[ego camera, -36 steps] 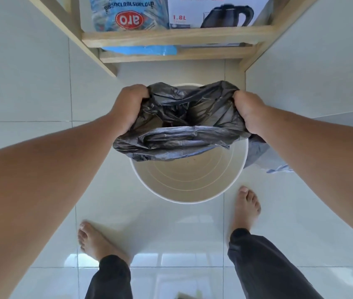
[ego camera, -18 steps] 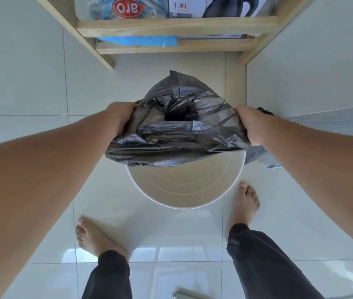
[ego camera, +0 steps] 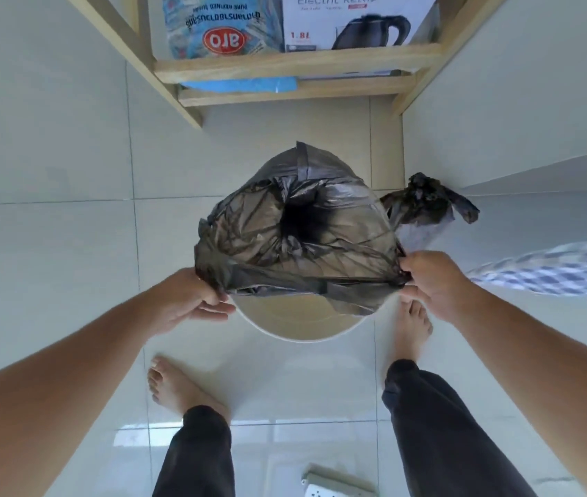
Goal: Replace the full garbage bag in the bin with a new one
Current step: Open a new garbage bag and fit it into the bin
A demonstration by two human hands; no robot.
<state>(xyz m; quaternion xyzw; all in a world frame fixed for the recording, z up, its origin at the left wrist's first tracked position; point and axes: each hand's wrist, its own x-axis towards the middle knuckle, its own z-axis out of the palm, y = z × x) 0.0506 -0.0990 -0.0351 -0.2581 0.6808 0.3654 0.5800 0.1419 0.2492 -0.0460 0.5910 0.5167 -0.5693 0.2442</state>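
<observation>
- pale glossy floor tiles (ego camera: 69,245) run under everything; at the near edge lies a white power strip (ego camera: 335,487), and two bare feet in dark trousers stand just this side of the bin.
- left hand (ego camera: 191,303) pinches the near-left edge of the new garbage bag (ego camera: 295,242) between thumb and curled fingers; right hand (ego camera: 432,281) pinches the near-right edge the same way, so the bag's near hem is stretched taut between them.
- bin (ego camera: 303,322), cream and round, stands between the feet and the shelf; the bag is draped over its far rim and most of the mouth, while the near rim shows bare.
- just right of the bin, on the floor, sits the full garbage bag (ego camera: 428,204), its top bunched, beside a checked cloth (ego camera: 554,270).
- farthest off, a wooden shelf (ego camera: 295,62) holds an electric kettle box (ego camera: 356,21).
- judgement: old bag is out, liner is half fitted; pulling the hem over the near rim and pushing the liner down remain.
</observation>
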